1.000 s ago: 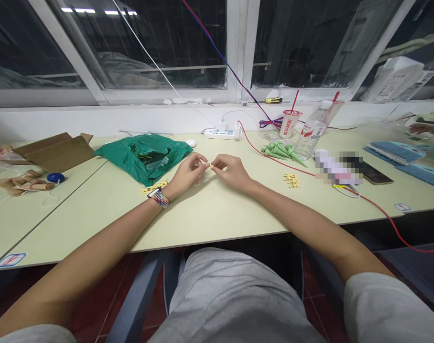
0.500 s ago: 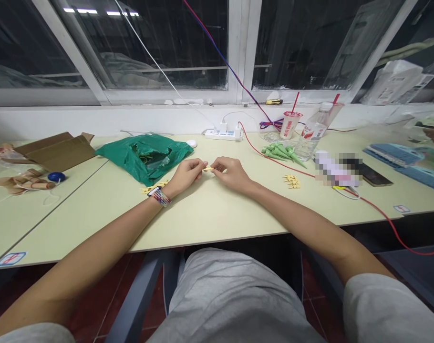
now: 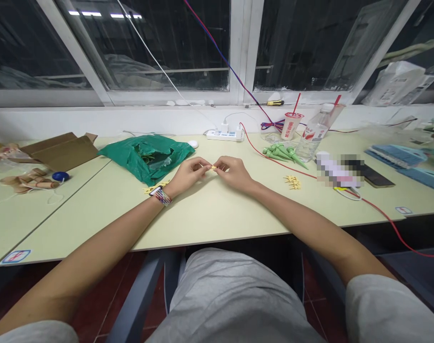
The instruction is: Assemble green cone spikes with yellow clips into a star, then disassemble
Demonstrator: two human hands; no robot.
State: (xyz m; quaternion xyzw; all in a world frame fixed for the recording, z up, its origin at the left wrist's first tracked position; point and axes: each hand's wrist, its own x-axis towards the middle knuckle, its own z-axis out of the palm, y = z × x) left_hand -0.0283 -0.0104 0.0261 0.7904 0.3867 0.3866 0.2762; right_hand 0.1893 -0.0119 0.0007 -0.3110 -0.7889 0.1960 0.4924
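Between my hands, just over the middle of the table, is a small yellow plastic piece [image 3: 213, 167], mostly covered by my fingertips. My left hand [image 3: 189, 177] pinches it from the left, thumb against forefinger. From the other side my right hand [image 3: 234, 172] pinches it too, the fingertips of both hands almost meeting. A pile of similar yellow pieces [image 3: 293, 182] lies to the right of my right forearm. More yellow pieces [image 3: 149, 189] show behind my left wrist, partly hidden by it.
A green plastic bag [image 3: 145, 159] lies behind my left hand. Farther left are a cardboard box [image 3: 65, 152] and wooden toys [image 3: 31, 181]. Green cone-shaped pieces [image 3: 279, 152], a bottle [image 3: 314, 133], a cup [image 3: 291, 126] and a phone [image 3: 376, 177] stand or lie rightward; a red cable [image 3: 376, 209] crosses there.
My fingertips have come closer together around the yellow piece, which now shows less. My left thumb has shifted slightly right. The view has moved a little.
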